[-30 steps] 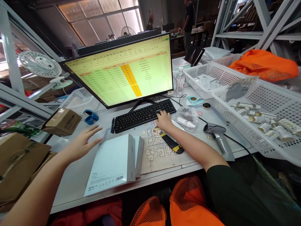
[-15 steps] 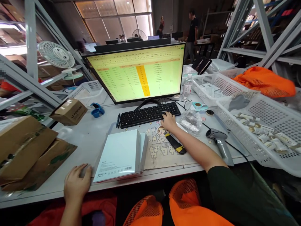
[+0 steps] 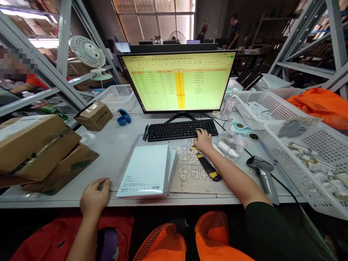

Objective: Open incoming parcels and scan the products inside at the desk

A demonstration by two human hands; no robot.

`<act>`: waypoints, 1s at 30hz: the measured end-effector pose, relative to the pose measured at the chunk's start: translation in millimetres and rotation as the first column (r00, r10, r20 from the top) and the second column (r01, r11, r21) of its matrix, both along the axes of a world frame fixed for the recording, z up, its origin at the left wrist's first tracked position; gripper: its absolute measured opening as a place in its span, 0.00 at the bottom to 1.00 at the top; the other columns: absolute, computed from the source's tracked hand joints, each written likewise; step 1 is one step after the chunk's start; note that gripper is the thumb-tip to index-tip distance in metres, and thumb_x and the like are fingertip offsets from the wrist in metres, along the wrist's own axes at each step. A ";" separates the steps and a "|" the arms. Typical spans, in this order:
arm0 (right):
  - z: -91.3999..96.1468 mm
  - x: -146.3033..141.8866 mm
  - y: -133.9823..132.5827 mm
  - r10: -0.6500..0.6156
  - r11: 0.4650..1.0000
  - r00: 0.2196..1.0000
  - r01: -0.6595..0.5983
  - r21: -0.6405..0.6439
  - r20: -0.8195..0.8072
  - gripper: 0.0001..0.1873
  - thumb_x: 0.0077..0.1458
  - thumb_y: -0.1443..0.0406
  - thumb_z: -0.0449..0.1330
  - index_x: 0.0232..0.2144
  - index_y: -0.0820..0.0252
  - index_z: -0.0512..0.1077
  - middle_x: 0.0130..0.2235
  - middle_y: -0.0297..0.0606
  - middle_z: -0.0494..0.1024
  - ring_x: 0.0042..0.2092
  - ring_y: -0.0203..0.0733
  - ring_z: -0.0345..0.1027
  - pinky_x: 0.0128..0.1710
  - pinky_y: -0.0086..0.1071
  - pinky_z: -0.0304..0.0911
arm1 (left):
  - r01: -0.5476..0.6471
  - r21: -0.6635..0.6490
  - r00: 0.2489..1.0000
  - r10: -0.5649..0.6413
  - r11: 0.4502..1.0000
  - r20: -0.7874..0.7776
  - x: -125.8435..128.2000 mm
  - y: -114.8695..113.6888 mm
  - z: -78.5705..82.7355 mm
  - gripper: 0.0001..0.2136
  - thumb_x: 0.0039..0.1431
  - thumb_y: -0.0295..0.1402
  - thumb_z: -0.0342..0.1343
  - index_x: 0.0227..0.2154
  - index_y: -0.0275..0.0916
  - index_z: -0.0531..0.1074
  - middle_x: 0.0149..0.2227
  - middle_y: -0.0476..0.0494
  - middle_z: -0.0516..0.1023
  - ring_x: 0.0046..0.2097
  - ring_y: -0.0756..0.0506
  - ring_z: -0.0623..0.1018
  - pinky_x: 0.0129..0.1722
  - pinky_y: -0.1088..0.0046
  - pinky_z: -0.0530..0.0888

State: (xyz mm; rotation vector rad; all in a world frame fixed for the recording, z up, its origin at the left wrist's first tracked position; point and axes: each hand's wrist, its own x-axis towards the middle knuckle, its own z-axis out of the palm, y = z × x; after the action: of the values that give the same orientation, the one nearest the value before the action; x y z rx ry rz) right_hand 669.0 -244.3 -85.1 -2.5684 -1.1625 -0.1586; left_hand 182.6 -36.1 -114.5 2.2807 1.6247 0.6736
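My right hand (image 3: pixel 203 140) rests on the right end of a black keyboard (image 3: pixel 174 130), its fingers apart on the keys. At the desk's front edge, my left hand (image 3: pixel 95 195) lies palm down with curled fingers. A small dark grey patch shows between its thumb and forefinger, too covered to name. Between the hands lie pale blue flat boxes (image 3: pixel 145 170), one overlapping another. Under my right forearm is a black and yellow utility knife (image 3: pixel 209 168). Behind the keyboard, a monitor (image 3: pixel 179 85) displays a spreadsheet with one orange-yellow column.
Cardboard boxes (image 3: pixel 35 148) are stacked at the left, near a blue tape dispenser (image 3: pixel 123 118). To the right are bubble wrap (image 3: pixel 231 145), a grey barcode scanner (image 3: pixel 263 174) and a white basket (image 3: pixel 320 192) of small bottles. A water bottle (image 3: pixel 230 105) stands beside the monitor.
My view has swung slightly left, so everything sits further right in the picture. Both hands keep about the same places on the desk. A highlighted cell now shows in the spreadsheet's orange-yellow column.
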 end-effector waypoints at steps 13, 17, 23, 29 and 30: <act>15.3 -3.9 -3.2 -0.024 0.986 0.999 0.029 0.165 -0.034 0.29 0.71 0.59 0.48 0.65 0.67 0.70 0.71 0.56 0.65 0.72 0.57 0.56 0.68 0.53 0.54 | 0.478 -0.511 0.640 0.116 0.714 0.760 53.1 -44.0 49.3 0.38 0.50 0.62 0.63 0.58 0.40 0.76 0.59 0.35 0.81 0.64 0.29 0.77 0.61 0.52 0.78; 65.0 23.8 -19.0 -0.064 0.890 0.990 0.112 0.441 -0.122 0.32 0.75 0.60 0.36 0.61 0.69 0.73 0.64 0.56 0.73 0.67 0.49 0.66 0.66 0.45 0.60 | 0.578 -0.612 0.663 0.126 0.539 0.738 74.7 -66.2 70.3 0.43 0.43 0.54 0.72 0.61 0.38 0.74 0.53 0.35 0.84 0.54 0.29 0.83 0.48 0.57 0.85; 102.6 24.8 -86.7 -0.004 0.951 0.983 0.060 0.303 -0.183 0.28 0.73 0.51 0.48 0.55 0.63 0.79 0.52 0.49 0.83 0.53 0.49 0.77 0.55 0.41 0.69 | 0.573 -0.585 0.583 0.216 0.574 0.783 88.3 -80.5 73.7 0.39 0.43 0.44 0.70 0.61 0.38 0.73 0.51 0.40 0.85 0.52 0.32 0.84 0.46 0.61 0.86; 68.2 -32.1 -142.1 -0.280 0.916 0.954 0.232 -0.328 -0.108 0.25 0.68 0.51 0.58 0.53 0.62 0.81 0.50 0.56 0.84 0.54 0.60 0.78 0.54 0.46 0.68 | 0.601 -0.543 0.601 0.116 0.586 0.791 109.9 -64.7 69.9 0.33 0.46 0.50 0.65 0.55 0.40 0.76 0.47 0.43 0.85 0.51 0.32 0.84 0.46 0.58 0.85; 63.2 -37.5 -148.5 -0.320 0.891 0.944 0.272 -0.362 -0.079 0.26 0.68 0.50 0.58 0.54 0.64 0.80 0.51 0.59 0.83 0.55 0.61 0.77 0.54 0.46 0.67 | 0.611 -0.547 0.616 0.091 0.571 0.783 111.6 -59.6 70.9 0.34 0.45 0.51 0.65 0.55 0.39 0.76 0.47 0.41 0.85 0.51 0.32 0.84 0.46 0.58 0.85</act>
State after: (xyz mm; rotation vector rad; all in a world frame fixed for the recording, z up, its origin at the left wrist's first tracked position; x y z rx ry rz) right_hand 631.5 -392.8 -21.9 -3.0033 -0.7969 0.1715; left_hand 294.2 -95.7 -43.5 1.2443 0.7960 0.5288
